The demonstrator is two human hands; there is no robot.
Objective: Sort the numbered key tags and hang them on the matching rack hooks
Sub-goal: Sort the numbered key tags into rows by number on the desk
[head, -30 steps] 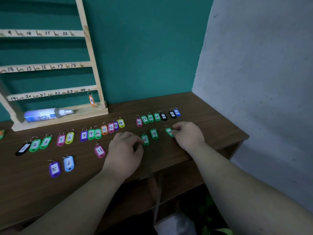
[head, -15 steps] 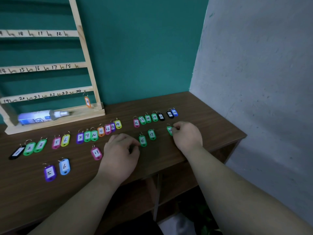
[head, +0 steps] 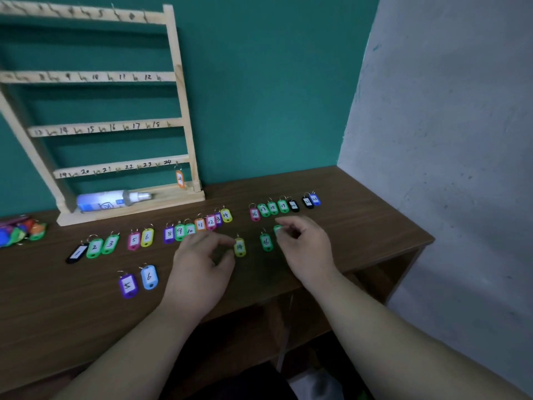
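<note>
Numbered key tags lie in a row on the brown table (head: 360, 226), from black tag 1 (head: 76, 253) to blue tag 23 (head: 315, 199). Nearer me lie purple tag 5 (head: 127, 285), blue tag 6 (head: 149, 277), a yellow tag (head: 239, 247) and green tag 16 (head: 266, 241). My left hand (head: 202, 264) rests loosely curled, its fingertips at the yellow tag's left edge. My right hand (head: 305, 246) pinches a green tag (head: 277, 229) against the table. The wooden rack (head: 184, 125) stands at the back left, with an orange tag (head: 180, 179) on hook 24.
A spray bottle (head: 112, 199) lies on the rack's base. A pile of coloured tags (head: 20, 229) sits at the far left edge. A grey wall (head: 447, 140) closes the right side, and the table's front edge runs just under my wrists.
A yellow tag now lies by my left fingertips, and my left hand now covers the pink tag 11. My right hand shifted left onto another green tag. The view tilted up.
</note>
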